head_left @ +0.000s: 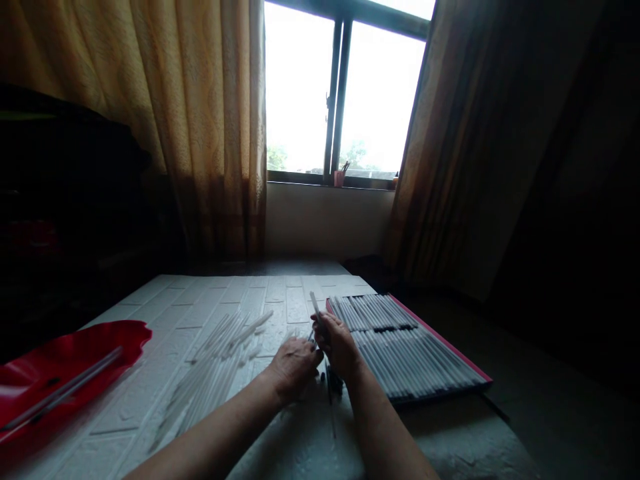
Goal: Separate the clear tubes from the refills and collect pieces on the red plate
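Note:
In the middle of the table, my right hand (337, 340) is closed around a translucent pen barrel (314, 303), whose end points up past the fingers. My left hand (295, 363) is right beside it, fingertips pinched together; a small thin piece shows there, too blurred to name. Below the hands lie several small black pieces (334, 381) and a thin dark rod. To the left, a loose heap of clear tubes (220, 363) is spread on the table. At the right is a red-edged box (440, 339) filled with clear-barrelled pens (415, 363) in two rows.
A red scalloped dish (120, 333) holding a few clear tubes stands at the left edge of the brick-patterned white table (175, 293). Beyond the table are patterned curtains (215, 120) and a window with a pink cup (339, 178) on its sill.

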The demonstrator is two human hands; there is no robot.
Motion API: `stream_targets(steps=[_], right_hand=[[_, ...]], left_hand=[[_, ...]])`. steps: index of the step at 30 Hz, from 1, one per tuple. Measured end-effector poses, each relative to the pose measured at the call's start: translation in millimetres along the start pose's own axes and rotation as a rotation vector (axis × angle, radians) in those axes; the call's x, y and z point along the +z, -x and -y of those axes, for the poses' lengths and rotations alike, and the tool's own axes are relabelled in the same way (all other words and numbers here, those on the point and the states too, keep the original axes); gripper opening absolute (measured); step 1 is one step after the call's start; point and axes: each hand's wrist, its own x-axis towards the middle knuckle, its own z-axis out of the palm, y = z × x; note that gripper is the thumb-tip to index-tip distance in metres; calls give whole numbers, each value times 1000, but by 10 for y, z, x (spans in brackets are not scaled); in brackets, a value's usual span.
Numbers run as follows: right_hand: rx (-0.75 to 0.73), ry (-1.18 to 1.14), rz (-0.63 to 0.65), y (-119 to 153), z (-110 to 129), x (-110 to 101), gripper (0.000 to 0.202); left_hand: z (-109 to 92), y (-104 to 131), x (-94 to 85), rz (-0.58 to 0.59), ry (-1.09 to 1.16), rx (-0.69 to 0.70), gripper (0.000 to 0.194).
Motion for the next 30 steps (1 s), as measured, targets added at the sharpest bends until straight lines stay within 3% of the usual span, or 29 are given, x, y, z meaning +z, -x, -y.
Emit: stream_targets(steps=[3,7,12,18,24,30], right_hand=[[4,31,13,6,-14,9,40],[30,103,72,31,-52,62,40],[59,225,199,63,-156,180,39],[18,427,316,105,-263,250,37],[22,563,396,159,-280,280,42],[15,582,378,168,-278,281,43]], left_hand=[[150,137,-100,-93,124,-92,16],[532,378,-251,-260,347,-254,17],[852,647,-316,-391,581,-394,48],[852,777,-253,-480,1208,-568,50],[881,755,-192,-463,1316,-600,50],[853,767,-224,-438,1384,-619,54]])
